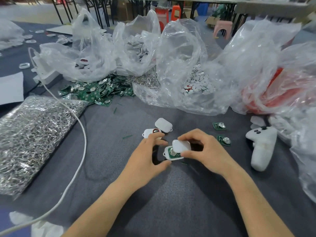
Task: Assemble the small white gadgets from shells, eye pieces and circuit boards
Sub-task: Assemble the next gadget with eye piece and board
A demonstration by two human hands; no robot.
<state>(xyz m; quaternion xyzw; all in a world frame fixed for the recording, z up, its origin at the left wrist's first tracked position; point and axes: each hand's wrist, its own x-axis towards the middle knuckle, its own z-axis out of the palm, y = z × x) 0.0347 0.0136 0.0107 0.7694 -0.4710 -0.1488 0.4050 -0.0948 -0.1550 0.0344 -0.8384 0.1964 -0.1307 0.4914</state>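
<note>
The grey tabletop (171, 194) lies open toward its near edge, while plastic bags (179, 65) crowd the far side. At centre, the left hand (150, 151) pinches a white shell (172, 157) showing its green circuit board (171, 152). The right hand (205, 149) grips a white cover (181, 145) tilted over it.

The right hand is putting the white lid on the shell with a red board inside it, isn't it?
Not quite. The head view shows the board inside the shell is green, not red. The rest holds: the right hand holds the white lid over that shell.
</note>
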